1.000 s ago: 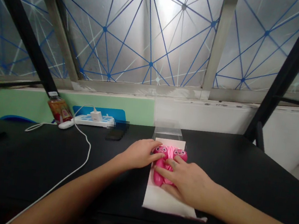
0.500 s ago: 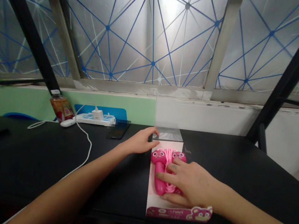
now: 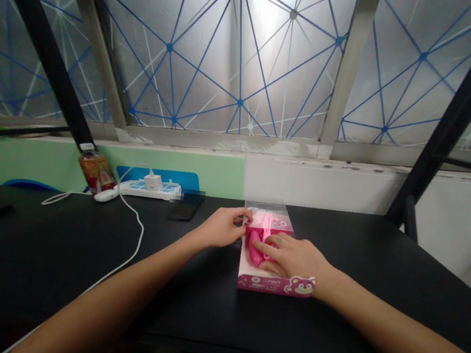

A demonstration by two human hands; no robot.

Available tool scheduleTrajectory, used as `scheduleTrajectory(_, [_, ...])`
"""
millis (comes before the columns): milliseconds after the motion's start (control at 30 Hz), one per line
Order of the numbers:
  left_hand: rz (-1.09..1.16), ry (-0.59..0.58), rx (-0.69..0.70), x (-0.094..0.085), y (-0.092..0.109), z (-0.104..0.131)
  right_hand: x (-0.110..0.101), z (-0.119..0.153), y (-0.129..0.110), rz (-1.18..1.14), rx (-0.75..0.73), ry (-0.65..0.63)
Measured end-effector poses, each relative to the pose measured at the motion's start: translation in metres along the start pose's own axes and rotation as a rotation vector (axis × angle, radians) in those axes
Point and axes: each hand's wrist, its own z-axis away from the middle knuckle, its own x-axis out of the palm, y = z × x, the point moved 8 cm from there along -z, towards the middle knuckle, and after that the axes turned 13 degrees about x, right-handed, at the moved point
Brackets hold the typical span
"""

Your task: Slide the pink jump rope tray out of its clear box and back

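Pressing lightly, as it looks from where I stand, the right hand (image 3: pixel 297 255) lies with fingers spread over the pink jump rope (image 3: pixel 254 252). The left hand (image 3: pixel 223 227) curls narrowly at the left edge of the clear plastic sleeve (image 3: pixel 265 206); whether it pinches the edge, I cannot tell. The rope lies in the printed card tray (image 3: pixel 264 285) on the worktop (image 3: pixel 199 316). Status, by judgement: partway. Far section: under the sleeve. Near section, including the tray's bear-face front panel: outside it, uncovered.
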Motion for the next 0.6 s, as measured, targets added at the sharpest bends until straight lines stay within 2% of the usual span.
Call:
scheduleTrajectory(100, [-0.031, -0.007, 0.041, 0.001, 0.011, 0.003, -0.004, -0.002, -0.002, 0.078, -0.003, 0.075])
scheduleTrajectory(200, [-0.037, 0.002, 0.078, -0.001, 0.018, 0.005, -0.02, 0.01, -0.018, 0.067, -0.09, 0.131])
scheduleTrajectory(233, [-0.038, 0.002, 0.086, -0.003, 0.02, 0.006, -0.025, 0.016, -0.025, 0.006, -0.137, 0.112])
scheduleTrajectory(300, [-0.041, -0.004, 0.094, -0.005, 0.022, 0.006, -0.029, 0.031, -0.042, -0.165, -0.287, -0.012])
scheduleTrajectory(367, [-0.047, -0.005, 0.091, -0.007, 0.023, 0.007, -0.032, 0.042, -0.053, -0.279, -0.375, -0.109])
scheduleTrajectory(433, [-0.053, -0.01, 0.089, -0.008, 0.024, 0.007, -0.032, 0.045, -0.054, -0.335, -0.375, -0.161])
scheduleTrajectory(600, [-0.063, -0.034, 0.084, -0.006, 0.027, 0.007, -0.026, 0.032, -0.039, -0.339, -0.234, -0.186])
